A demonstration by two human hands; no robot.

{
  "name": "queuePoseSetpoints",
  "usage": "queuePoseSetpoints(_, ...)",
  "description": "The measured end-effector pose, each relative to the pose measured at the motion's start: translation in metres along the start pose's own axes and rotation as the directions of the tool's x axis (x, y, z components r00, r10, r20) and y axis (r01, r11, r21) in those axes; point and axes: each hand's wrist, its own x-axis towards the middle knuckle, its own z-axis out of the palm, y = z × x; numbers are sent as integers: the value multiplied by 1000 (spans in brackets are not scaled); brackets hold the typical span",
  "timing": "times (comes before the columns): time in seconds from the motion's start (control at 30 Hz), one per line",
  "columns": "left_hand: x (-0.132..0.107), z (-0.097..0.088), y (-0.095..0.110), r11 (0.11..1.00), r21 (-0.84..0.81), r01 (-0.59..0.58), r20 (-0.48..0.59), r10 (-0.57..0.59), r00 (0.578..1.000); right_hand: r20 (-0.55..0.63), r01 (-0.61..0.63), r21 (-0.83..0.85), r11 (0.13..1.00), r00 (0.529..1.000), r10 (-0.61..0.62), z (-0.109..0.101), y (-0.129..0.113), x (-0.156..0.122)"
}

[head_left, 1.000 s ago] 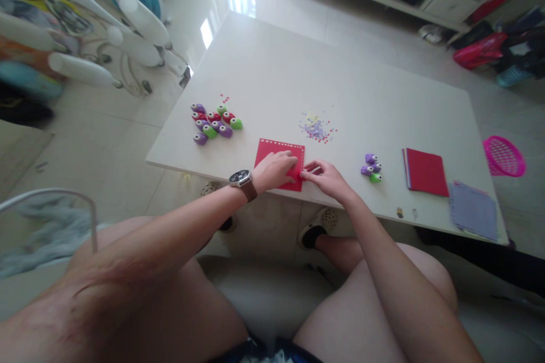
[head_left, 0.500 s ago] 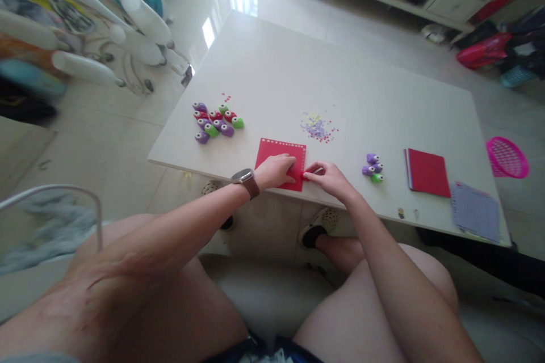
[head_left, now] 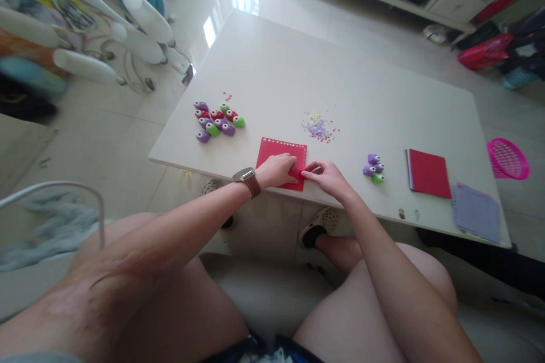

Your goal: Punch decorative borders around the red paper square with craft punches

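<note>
While the red square paper sheet point(head_left: 279, 150) lies at the white rectangular table's point(head_left: 340, 68) near edge, it is covered by the left hand point(head_left: 276, 170), grip indiscernible, and its near right corner is pinched by the right hand point(head_left: 328, 177).

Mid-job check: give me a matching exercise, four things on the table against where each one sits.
Things
1. red sheet
2. big cluster of punches
3. confetti pile
4. red paper stack

Places
A. left part of the table
B. right of the three small punches
C. under the left hand, at the near edge
D. just behind the red sheet

Pairs: 1-C, 2-A, 3-D, 4-B
</note>
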Motion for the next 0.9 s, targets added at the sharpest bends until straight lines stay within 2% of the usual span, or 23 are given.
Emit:
queuePoseSetpoints(0.2, 4, -3, 1, 1000, -11, 26, 42, -25, 999, -24, 19, 14, 1000, 1000, -19, 3, 3, 5)
queuePoseSetpoints(0.3, 5, -4, 5, 999, 1, 54, 26, -54, 998, -63, 25, 4, 1000, 998, -24, 7, 8, 11)
queuePoseSetpoints(0.63, 6, -12, 20, 988, 71, 140, 75, -145, 987, -84, -69, -47, 997, 994, 64, 9, 8, 19)
queuePoseSetpoints(0.9, 9, -17, 26, 978, 71, 197, 133, -205, 970, -105, -80, -98, 992, 992, 70, 12, 5, 22)
